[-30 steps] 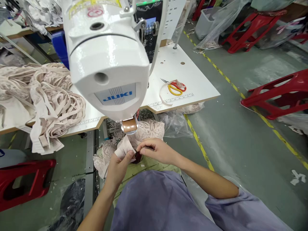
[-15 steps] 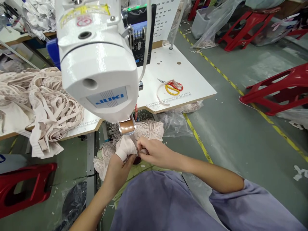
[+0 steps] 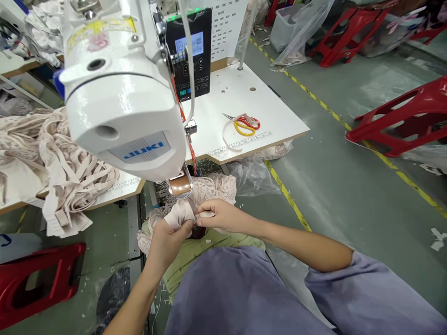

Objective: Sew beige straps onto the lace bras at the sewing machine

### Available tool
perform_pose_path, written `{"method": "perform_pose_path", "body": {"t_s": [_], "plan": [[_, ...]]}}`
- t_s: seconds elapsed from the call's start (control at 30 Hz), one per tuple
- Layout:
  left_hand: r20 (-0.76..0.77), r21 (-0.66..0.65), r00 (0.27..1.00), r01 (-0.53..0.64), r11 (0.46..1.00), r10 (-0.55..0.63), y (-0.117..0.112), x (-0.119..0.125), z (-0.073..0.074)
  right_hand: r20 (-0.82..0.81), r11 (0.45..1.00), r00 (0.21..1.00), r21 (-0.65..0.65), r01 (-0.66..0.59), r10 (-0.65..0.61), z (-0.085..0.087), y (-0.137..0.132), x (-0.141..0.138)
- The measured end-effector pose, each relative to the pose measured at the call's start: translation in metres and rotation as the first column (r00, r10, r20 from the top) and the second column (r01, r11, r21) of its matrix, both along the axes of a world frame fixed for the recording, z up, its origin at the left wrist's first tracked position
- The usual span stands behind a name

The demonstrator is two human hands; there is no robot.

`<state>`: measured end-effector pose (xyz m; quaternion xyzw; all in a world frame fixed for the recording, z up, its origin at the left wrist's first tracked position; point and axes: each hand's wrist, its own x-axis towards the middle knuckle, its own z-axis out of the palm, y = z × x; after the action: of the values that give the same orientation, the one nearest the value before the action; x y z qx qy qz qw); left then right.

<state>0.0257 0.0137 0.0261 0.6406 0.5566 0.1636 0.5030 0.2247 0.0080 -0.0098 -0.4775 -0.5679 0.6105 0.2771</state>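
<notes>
Your left hand grasps the beige fabric band between thumb and fingers. The band is located in front of your torso, just on your side of the sewing machine's brown guard. It bends over the fingers; its full long axis cannot be determined. Your right hand pinches a short pale strip, long axis nearly left to right, left end directed at the band. The lace garment slants from lower left to upper right.
</notes>
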Motion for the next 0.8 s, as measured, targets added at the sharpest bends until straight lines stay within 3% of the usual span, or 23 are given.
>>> {"method": "perform_pose_path", "body": {"t_s": [0.13,0.27,0.4,0.5,0.57,0.63,0.7,0.8], "plan": [[0.025,-0.026,0.999,-0.047,0.999,0.047,0.004,-0.002,-0.006,-0.101,0.987,0.993,-0.151,0.052,-0.068,0.000,-0.002,-0.001],[0.141,-0.084,0.985,-0.087,0.993,0.099,0.005,0.001,-0.010,-0.094,0.985,0.990,-0.145,0.093,-0.107,0.000,-0.004,-0.001],[0.224,-0.115,0.959,-0.148,0.982,0.171,0.003,0.006,-0.012,0.023,0.987,0.988,0.061,0.152,-0.153,0.002,-0.006,-0.005],[0.229,-0.100,0.949,-0.200,0.975,0.218,0.002,0.011,-0.010,0.145,0.952,0.972,0.272,0.142,-0.187,0.004,-0.006,-0.010],[0.260,-0.100,0.942,-0.191,0.976,0.211,0.001,0.013,-0.007,0.187,0.931,0.963,0.343,0.122,-0.195,0.006,-0.004,-0.010],[0.307,-0.125,0.931,-0.165,0.978,0.197,0.001,0.009,-0.006,0.147,0.954,0.978,0.280,0.104,-0.150,0.009,0.002,-0.007],[0.373,-0.136,0.895,-0.207,0.969,0.243,-0.001,0.000,-0.013,0.023,0.990,0.996,0.112,0.086,-0.089,0.014,0.011,0.000],[0.564,-0.100,0.729,-0.407,0.908,0.388,-0.009,-0.010,-0.030,-0.183,0.996,0.981,-0.067,0.055,-0.066,0.027,0.026,0.009]]}}
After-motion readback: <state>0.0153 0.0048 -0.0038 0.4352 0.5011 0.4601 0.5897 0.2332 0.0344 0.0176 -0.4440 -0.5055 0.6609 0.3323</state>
